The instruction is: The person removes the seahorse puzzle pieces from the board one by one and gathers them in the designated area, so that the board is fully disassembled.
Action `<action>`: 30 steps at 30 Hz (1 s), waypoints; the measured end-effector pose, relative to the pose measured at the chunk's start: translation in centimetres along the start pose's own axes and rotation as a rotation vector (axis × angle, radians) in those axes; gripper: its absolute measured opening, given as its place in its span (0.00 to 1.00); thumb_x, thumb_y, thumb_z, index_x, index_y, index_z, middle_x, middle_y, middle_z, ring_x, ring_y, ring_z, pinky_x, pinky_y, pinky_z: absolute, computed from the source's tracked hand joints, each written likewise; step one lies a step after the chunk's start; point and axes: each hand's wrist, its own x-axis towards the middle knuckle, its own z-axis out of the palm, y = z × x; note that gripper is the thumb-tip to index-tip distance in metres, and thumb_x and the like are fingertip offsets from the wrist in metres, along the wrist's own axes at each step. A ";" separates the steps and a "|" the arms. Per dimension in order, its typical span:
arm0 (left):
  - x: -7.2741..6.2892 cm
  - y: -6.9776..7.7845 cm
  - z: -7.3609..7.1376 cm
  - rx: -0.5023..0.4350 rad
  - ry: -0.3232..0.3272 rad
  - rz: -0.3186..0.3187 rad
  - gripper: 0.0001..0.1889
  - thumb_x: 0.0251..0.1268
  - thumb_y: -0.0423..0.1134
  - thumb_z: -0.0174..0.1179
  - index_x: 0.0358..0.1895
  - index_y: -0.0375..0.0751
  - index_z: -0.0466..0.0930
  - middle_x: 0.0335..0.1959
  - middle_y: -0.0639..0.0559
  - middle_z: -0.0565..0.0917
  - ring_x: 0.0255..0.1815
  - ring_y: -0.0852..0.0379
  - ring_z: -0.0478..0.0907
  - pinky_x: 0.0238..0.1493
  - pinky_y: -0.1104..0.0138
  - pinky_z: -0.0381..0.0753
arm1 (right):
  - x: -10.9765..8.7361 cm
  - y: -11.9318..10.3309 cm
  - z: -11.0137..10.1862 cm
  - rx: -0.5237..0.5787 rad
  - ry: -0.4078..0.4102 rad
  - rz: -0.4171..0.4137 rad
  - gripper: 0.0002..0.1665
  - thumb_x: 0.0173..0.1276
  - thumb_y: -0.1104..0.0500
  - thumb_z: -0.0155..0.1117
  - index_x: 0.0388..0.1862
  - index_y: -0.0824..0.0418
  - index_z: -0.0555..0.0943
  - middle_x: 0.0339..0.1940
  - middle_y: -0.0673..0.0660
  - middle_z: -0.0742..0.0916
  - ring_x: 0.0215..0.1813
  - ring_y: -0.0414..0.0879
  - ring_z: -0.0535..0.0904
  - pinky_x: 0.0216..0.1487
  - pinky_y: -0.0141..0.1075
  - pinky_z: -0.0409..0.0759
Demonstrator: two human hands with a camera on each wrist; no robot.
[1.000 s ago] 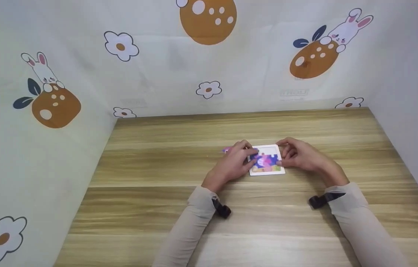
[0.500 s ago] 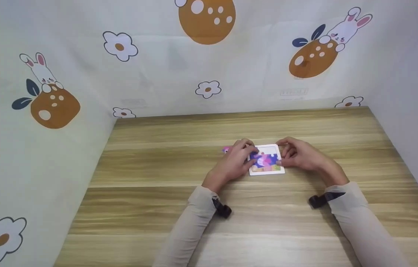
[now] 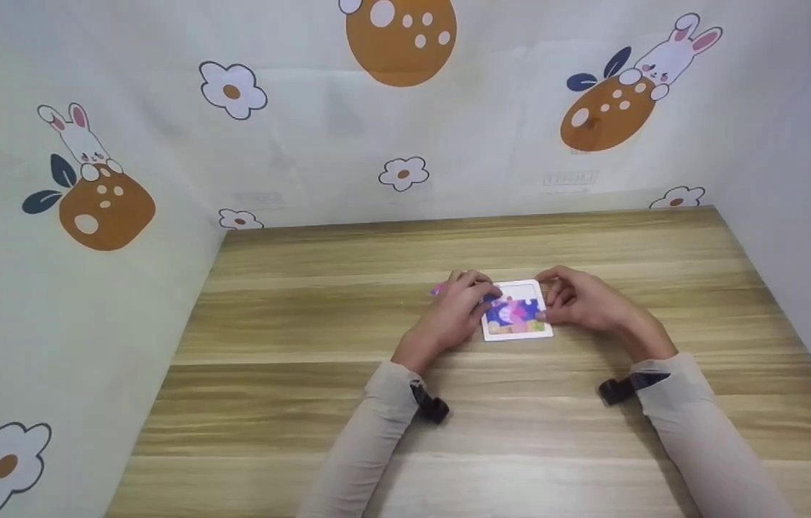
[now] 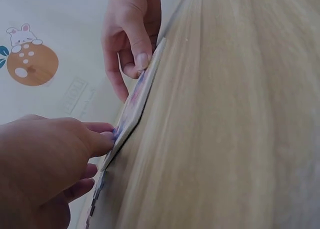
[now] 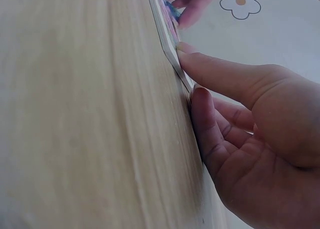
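Note:
A white-framed jigsaw puzzle board (image 3: 518,336) lies flat on the wooden table, its lower part filled with a blue and pink picture. White backing shows in its upper part. My left hand (image 3: 452,309) reaches over the board's left side, thumb and index finger closing on a blue puzzle piece (image 4: 115,133) at the upper left. My right hand (image 3: 587,306) grips the board's right edge, the thumb on top and the index finger at the far right corner. Beyond my left hand a loose pink and purple puzzle piece (image 3: 436,290) peeks out, mostly covered.
In the left wrist view, loose puzzle pieces (image 4: 95,199) lie on the table beneath my left hand. A pale curtain (image 3: 319,129) printed with rabbits and flowers stands around the table (image 3: 290,403). A black strap camera (image 3: 621,391) sits on each wrist.
My left thumb has shifted slightly up and back from the picture, and the left hand covers more of the loose piece beside it. My right hand and the board have stayed put.

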 end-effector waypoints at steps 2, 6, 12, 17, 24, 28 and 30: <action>0.0 -0.1 0.0 0.009 0.006 0.002 0.14 0.83 0.38 0.59 0.64 0.48 0.87 0.67 0.50 0.82 0.70 0.47 0.74 0.75 0.55 0.74 | 0.0 0.0 0.0 -0.007 -0.002 0.002 0.41 0.64 0.62 0.83 0.73 0.70 0.75 0.44 0.64 0.87 0.42 0.44 0.83 0.47 0.27 0.85; 0.0 -0.1 -0.1 0.022 0.017 -0.008 0.14 0.83 0.39 0.60 0.64 0.49 0.88 0.66 0.51 0.81 0.70 0.49 0.74 0.72 0.56 0.75 | 0.0 0.0 -0.1 -0.015 -0.004 0.011 0.41 0.65 0.61 0.83 0.73 0.68 0.75 0.44 0.64 0.87 0.43 0.46 0.82 0.47 0.27 0.84; -0.1 -0.2 -0.1 0.025 0.025 -0.014 0.15 0.83 0.40 0.61 0.64 0.49 0.88 0.65 0.51 0.81 0.69 0.51 0.74 0.71 0.57 0.76 | -0.1 0.0 -0.1 -0.005 -0.007 0.021 0.42 0.65 0.61 0.83 0.74 0.69 0.74 0.45 0.65 0.86 0.44 0.47 0.82 0.48 0.27 0.84; -0.2 -0.3 -0.1 0.041 0.043 -0.018 0.15 0.82 0.40 0.62 0.65 0.50 0.87 0.64 0.52 0.82 0.68 0.52 0.75 0.72 0.54 0.76 | -0.1 0.1 -0.1 -0.008 -0.004 0.021 0.43 0.64 0.62 0.83 0.74 0.70 0.74 0.45 0.65 0.86 0.44 0.47 0.83 0.48 0.28 0.85; -0.1 -0.6 -0.1 0.016 0.077 -0.011 0.15 0.81 0.41 0.63 0.65 0.49 0.86 0.62 0.53 0.85 0.66 0.53 0.79 0.72 0.56 0.77 | 0.0 0.2 -0.1 -0.019 0.000 0.014 0.43 0.63 0.63 0.84 0.73 0.70 0.74 0.45 0.64 0.87 0.43 0.47 0.83 0.49 0.28 0.85; 0.0 -0.8 -0.3 -0.034 0.115 -0.009 0.15 0.80 0.40 0.65 0.64 0.49 0.87 0.63 0.54 0.88 0.67 0.53 0.80 0.74 0.57 0.77 | 0.0 0.2 -0.1 -0.025 0.003 0.010 0.43 0.63 0.63 0.84 0.73 0.70 0.74 0.44 0.64 0.87 0.43 0.46 0.83 0.48 0.27 0.85; -0.1 -1.0 -0.6 -0.066 0.144 -0.008 0.15 0.78 0.40 0.66 0.63 0.49 0.87 0.63 0.54 0.88 0.67 0.52 0.81 0.75 0.57 0.76 | 0.0 0.2 -0.1 -0.026 -0.001 0.000 0.43 0.63 0.62 0.84 0.73 0.71 0.74 0.44 0.65 0.87 0.43 0.46 0.83 0.48 0.27 0.85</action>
